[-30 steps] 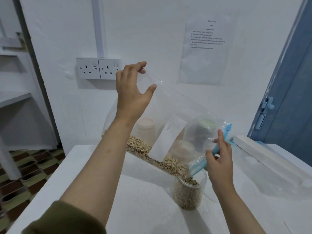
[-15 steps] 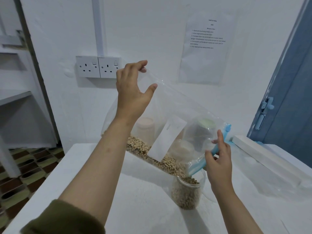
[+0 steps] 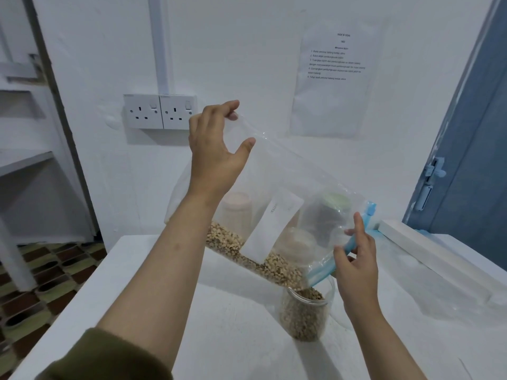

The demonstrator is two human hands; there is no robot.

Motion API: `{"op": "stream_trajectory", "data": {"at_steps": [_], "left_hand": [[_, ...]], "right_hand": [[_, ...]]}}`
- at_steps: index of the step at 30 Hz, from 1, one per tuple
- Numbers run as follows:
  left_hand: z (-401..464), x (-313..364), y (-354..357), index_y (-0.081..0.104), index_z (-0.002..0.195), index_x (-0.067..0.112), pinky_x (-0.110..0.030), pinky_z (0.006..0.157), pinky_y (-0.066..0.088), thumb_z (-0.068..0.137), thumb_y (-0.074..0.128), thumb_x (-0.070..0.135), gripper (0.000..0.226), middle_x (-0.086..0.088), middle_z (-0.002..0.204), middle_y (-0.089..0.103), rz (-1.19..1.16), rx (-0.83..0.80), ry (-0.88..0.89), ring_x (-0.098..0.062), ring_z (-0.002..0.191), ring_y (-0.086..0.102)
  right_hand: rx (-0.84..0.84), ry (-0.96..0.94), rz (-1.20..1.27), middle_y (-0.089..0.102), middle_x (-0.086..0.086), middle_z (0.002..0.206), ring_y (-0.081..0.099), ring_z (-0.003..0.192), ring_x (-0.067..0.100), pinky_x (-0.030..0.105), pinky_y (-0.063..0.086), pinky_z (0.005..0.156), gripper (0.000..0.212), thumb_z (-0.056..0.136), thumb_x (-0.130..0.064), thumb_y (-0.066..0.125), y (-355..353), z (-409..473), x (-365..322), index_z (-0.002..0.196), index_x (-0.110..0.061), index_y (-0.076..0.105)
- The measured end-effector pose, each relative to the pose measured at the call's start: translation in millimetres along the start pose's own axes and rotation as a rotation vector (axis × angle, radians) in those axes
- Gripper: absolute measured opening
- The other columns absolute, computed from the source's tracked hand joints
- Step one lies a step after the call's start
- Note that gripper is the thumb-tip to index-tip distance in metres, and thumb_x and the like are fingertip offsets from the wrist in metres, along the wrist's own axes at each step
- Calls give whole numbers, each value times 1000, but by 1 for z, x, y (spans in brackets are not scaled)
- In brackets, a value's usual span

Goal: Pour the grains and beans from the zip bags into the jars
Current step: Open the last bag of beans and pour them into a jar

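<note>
- Left hand (image 3: 216, 154) pinches the raised bottom corner of the clear zip bag (image 3: 277, 193), thumb and fingers closed on the plastic.
- Beans (image 3: 247, 253) lie along the bag's lower edge, sloping down toward its blue zip mouth.
- The open jar (image 3: 306, 311), nearly full of beans, stands near the middle of the white table (image 3: 233, 325), directly under the mouth.
- Right hand (image 3: 356, 259) grips the blue zip strip at the mouth, just above the jar's rim.

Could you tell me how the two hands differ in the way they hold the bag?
The left hand is raised high, pinching the bag's bottom corner; the right hand sits low, gripping the blue zip edge at the jar. Both hold the same tilted bag.
</note>
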State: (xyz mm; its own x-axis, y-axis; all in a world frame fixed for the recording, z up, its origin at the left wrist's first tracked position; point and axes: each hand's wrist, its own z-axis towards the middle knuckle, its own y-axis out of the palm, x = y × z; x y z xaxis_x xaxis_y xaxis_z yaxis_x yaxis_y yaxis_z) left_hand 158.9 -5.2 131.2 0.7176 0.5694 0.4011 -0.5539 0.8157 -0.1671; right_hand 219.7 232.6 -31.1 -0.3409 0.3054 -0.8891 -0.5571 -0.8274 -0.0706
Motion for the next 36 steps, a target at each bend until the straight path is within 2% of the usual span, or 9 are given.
{"op": "stream_trajectory", "data": {"at_steps": [3, 10, 15, 27, 36], "left_hand": [[0, 1, 0, 53, 135, 18, -42, 104, 40, 83, 72, 27, 56, 6, 116, 56, 5, -4, -8, -15, 116, 40], [0, 3, 0, 52, 135, 18, -43, 103, 40, 83, 72, 27, 57, 6, 116, 56, 8, -1, -6, -14, 116, 40], [-1, 5, 0, 52, 136, 18, -44, 102, 40, 83, 72, 25, 57, 6, 116, 56, 0, 2, -9, -16, 118, 40], [-1, 7, 2, 52, 135, 18, -41, 102, 41, 82, 72, 25, 57, 7, 116, 56, -8, 7, -8, -8, 113, 37], [0, 9, 0, 52, 135, 18, -42, 103, 41, 83, 72, 24, 56, 8, 115, 55, -11, -1, -2, -10, 115, 38]], "right_hand": [[2, 12, 11, 47, -16, 110, 47, 74, -2, 59, 54, 80, 72, 97, 0, 51, 0, 0, 0, 152, -42, 32], [3, 16, 14, 47, -16, 110, 47, 73, -3, 59, 53, 81, 72, 97, 1, 51, -1, -1, -3, 153, -40, 32], [-4, 23, 8, 47, -20, 108, 47, 76, -1, 60, 53, 83, 73, 97, 0, 50, -2, -3, -3, 152, -44, 32], [-14, 18, 2, 47, -23, 106, 49, 78, -3, 59, 54, 84, 72, 98, 1, 50, -5, -4, -3, 153, -41, 32], [-15, 31, -6, 47, -26, 103, 48, 77, -2, 59, 54, 84, 72, 98, 1, 51, -5, -3, -3, 152, -42, 32]]}}
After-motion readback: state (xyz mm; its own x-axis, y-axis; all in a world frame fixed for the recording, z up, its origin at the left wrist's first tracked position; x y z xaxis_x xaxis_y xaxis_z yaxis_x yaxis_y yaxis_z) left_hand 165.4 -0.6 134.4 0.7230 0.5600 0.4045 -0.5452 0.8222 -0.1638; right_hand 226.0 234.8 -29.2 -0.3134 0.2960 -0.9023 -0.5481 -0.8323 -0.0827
